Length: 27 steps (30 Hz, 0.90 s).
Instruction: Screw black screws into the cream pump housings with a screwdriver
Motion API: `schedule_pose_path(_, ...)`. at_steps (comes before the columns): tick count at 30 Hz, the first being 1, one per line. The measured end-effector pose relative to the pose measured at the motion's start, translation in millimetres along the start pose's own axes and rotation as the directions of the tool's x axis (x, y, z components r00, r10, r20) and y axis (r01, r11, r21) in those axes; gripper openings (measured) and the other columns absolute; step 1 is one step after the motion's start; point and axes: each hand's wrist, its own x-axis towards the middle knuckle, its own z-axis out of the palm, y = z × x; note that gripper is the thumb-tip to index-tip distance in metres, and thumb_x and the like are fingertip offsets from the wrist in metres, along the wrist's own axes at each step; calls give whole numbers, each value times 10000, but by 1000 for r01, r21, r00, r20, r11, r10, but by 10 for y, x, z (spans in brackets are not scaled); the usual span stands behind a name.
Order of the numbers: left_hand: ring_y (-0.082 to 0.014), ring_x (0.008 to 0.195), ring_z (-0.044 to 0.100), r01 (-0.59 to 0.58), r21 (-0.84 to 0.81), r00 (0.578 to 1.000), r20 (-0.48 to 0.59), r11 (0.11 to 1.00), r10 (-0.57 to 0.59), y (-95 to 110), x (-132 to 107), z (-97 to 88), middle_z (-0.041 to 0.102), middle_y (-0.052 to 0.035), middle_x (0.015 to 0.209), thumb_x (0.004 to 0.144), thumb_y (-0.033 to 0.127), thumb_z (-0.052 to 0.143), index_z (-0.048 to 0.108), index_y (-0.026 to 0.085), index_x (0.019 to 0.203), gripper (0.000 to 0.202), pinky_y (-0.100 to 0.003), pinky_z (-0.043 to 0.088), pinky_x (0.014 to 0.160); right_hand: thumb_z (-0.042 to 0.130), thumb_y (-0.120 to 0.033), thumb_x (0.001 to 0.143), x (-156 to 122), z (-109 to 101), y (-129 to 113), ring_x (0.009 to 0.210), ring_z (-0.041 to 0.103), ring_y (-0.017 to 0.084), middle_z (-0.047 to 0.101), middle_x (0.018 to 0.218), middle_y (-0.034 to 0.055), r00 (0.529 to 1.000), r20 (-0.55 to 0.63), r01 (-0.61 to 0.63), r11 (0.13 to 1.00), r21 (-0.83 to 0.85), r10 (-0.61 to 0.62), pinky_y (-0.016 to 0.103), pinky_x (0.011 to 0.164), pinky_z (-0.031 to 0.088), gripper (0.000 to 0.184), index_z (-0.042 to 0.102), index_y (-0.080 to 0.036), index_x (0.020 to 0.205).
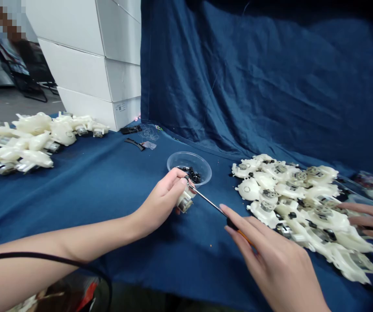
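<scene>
My left hand is closed around a cream plastic part with a small metal motor, held above the blue cloth. A small black piece sits at my left fingertips. My right hand grips a screwdriver by its black and orange handle. The shaft slants up to the left, and its tip meets or nearly meets the black piece; the exact contact is too small to tell. Just behind my left hand stands a clear plastic bowl holding small black pieces.
Cream plastic parts with motors are heaped at the right and the left. Another person's hand touches the right heap. White boxes are stacked at the back left, beside a blue curtain. A black cable crosses near my left forearm.
</scene>
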Motion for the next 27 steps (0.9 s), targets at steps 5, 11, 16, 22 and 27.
schedule_pose_path(5,-105,729,584,-62,140,997,53,988,55,-10,-33,11,684,-47,1104,982,503,610,533,236,1184,344,-234,491,655,459,-317,1070,-71,42,28,744,737,93,747,1055,21,998,44,42,996,84,-46,156,642,547,384,553,-251,1436)
schedule_pose_path(11,-139,823,616,-151,231,986,99,961,132,-31,-70,21,663,-53,1117,1014,462,566,490,269,1387,427,-268,490,762,533,-277,1031,-119,76,146,900,739,119,726,1115,50,997,73,-9,949,316,-15,165,766,588,358,617,-279,1379)
schedule_pose_path(16,-130,768,589,-176,319,973,198,931,116,-20,-69,-2,666,-41,1060,1024,476,534,500,258,1391,428,-261,464,727,571,-510,991,-89,8,181,491,563,58,722,878,26,788,572,-592,539,600,229,163,487,500,452,624,-225,1337)
schedule_pose_path(22,-129,758,577,-123,320,978,197,939,61,-32,-16,-38,666,-41,1066,1007,529,540,548,243,1285,399,-251,432,682,671,-463,932,-77,29,135,713,686,123,717,936,39,863,423,-494,642,587,277,183,569,552,352,646,-211,1177)
schedule_pose_path(27,-130,727,537,-121,348,981,186,930,57,28,-18,-29,635,-12,905,1018,500,527,552,213,1284,393,-248,427,685,607,-290,1010,-151,67,203,664,677,80,732,901,-10,995,-79,44,971,-236,-64,194,563,411,461,583,-319,1469)
